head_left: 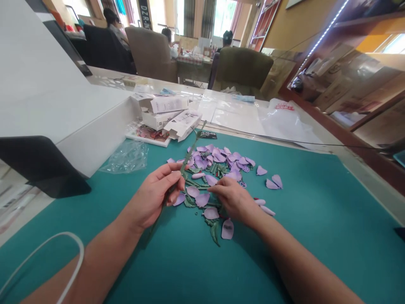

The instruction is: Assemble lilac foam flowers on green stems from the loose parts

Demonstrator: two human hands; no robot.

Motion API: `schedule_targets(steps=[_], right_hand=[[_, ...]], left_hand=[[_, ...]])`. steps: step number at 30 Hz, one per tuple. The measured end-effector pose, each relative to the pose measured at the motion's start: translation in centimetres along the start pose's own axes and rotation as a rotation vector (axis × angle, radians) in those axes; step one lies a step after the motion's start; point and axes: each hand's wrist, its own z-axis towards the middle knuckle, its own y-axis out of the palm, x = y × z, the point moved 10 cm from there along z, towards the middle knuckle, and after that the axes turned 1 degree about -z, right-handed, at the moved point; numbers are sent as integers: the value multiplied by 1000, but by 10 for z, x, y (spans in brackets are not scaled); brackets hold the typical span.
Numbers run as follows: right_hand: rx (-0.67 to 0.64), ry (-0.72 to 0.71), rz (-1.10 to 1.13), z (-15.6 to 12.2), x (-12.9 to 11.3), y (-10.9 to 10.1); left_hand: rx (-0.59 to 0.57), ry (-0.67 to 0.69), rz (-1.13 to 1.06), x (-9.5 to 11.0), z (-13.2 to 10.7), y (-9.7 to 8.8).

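Note:
My left hand [164, 183] is closed around a long, thin green plastic flower stem [191, 151], which slants up and away from me past my fingers. My right hand [230, 194] reaches into the pile with thumb and forefinger pinched together; what is between the fingertips, if anything, is too small to make out. Around both hands lie loose purple plastic petals [202, 199], spread over the pile. Short green stem pieces [196, 184] lie just left of my right fingertips. A green leaf [215, 233] and a petal with a dark mark [227, 229] lie nearest to me.
A green mat [316, 228] covers the table. Opened white boxes [183, 122] and a clear plastic bag [126, 157] lie at the back left, beside a large white box [95, 122]. A white cable [80, 249] loops at the lower left. People sit beyond the table.

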Motion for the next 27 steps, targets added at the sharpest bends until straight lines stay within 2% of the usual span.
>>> schedule_targets(steps=[3,5,7,9,13,17,21,27], right_hand=[[94,115,-14,4,35,-30],[110,197,-74,8,59,-46],[88,242,-131,13,77,-53],[48,252,-162,17,87,-51],[-29,216,-144,18,92,-31],[-52,146,-95,14,88,-16],[-59,166,-94,9,91,-13],[-56,173,-121,3,92,-18]], left_hand=[[7,-13,-8,-2,2,-2],[11,-23,-5,-3,2,-3],[19,-33,3,-4,3,-4],[29,-41,10,-5,3,-5],[57,-58,19,-6,4,-8],[77,-82,22,-9,5,-9],[84,-96,20,-10,5,-10],[80,-97,41,-10,6,-9]])
